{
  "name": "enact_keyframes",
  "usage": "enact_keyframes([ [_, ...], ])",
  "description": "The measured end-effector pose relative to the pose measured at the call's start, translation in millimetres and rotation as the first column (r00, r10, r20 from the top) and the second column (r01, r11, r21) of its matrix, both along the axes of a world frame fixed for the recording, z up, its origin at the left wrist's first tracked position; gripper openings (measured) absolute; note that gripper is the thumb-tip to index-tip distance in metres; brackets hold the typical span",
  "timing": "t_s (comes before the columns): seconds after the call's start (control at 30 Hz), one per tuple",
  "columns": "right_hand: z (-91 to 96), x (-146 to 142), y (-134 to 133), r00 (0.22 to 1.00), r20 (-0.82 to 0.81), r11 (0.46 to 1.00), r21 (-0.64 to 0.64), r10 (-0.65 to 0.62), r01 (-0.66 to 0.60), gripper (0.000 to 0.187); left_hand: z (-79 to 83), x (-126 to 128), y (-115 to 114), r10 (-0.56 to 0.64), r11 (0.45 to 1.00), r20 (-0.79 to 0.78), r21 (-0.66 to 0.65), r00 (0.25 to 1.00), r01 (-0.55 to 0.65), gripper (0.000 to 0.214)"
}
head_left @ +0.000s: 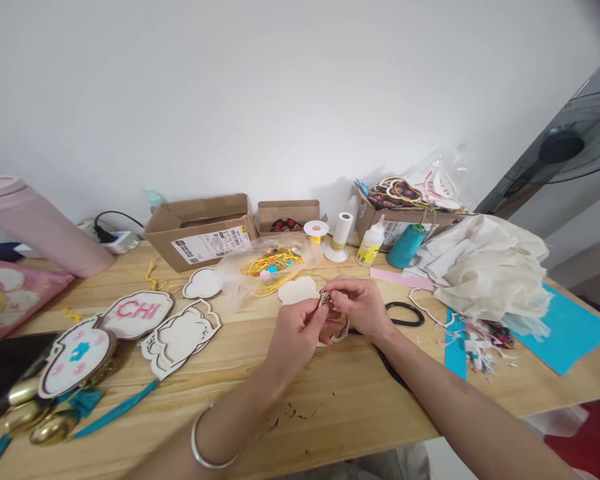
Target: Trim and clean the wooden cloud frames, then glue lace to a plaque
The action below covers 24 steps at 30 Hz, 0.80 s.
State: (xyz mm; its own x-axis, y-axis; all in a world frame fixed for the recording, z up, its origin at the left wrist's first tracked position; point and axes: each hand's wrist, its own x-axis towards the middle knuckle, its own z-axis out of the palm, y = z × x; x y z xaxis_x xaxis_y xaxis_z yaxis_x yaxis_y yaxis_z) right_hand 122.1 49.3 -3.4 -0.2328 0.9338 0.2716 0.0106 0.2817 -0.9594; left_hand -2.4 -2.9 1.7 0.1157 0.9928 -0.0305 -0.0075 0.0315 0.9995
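Observation:
Near the middle of the table, my left hand (297, 331) and my right hand (359, 305) meet with fingertips pinched together. Between them they hold a thin wooden cut-out frame (341, 331) with dark-edged openwork; my fingers cover much of it. Just behind the hands lies a plain pale cloud-shaped piece (299, 291). Black looped handles (406, 315), seemingly of scissors, lie partly under my right forearm. Small dark scraps (297, 415) are scattered on the wood in front of my hands.
Behind stand an open cardboard box (200, 230), a glue bottle (371, 243), a teal thread cone (407, 245) and a bag of yellow cords (275, 263). Decorated plaques (77, 353) and stacked cut-outs (183, 337) lie left. Crumpled cream fabric (490, 267) and blue sheets (565, 333) lie right.

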Motion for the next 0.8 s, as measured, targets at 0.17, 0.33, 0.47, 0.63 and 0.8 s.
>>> enact_keyframes([
  [0.17,0.0,-0.4,0.7,0.999,-0.036,0.999,-0.038,0.015,-0.016,0.019,-2.1,0.1,0.2,-0.003,1.000,-0.002,-0.003,1.000,0.003,0.021],
  [0.33,1.1,-1.6,-0.8,0.999,-0.043,0.999,-0.050,-0.003,0.001,0.019,-1.9,1.5,-0.7,-0.014,1.000,-0.012,0.003,1.000,0.014,0.021],
  [0.47,1.6,-2.0,-1.9,0.998,-0.057,0.996,-0.081,-0.024,0.020,0.020,-0.7,3.3,-1.6,-0.019,1.000,-0.010,0.000,1.000,0.019,0.021],
  [0.63,-3.6,5.5,2.9,0.995,-0.068,0.989,-0.122,0.078,-0.086,0.025,0.7,1.0,-0.6,-0.001,1.000,0.011,-0.027,1.000,0.001,0.023],
  [0.8,-4.1,15.9,10.6,0.977,-0.087,0.971,-0.126,0.195,-0.205,0.025,0.8,-3.2,1.8,0.038,0.997,0.065,-0.070,0.997,-0.033,0.029],
])
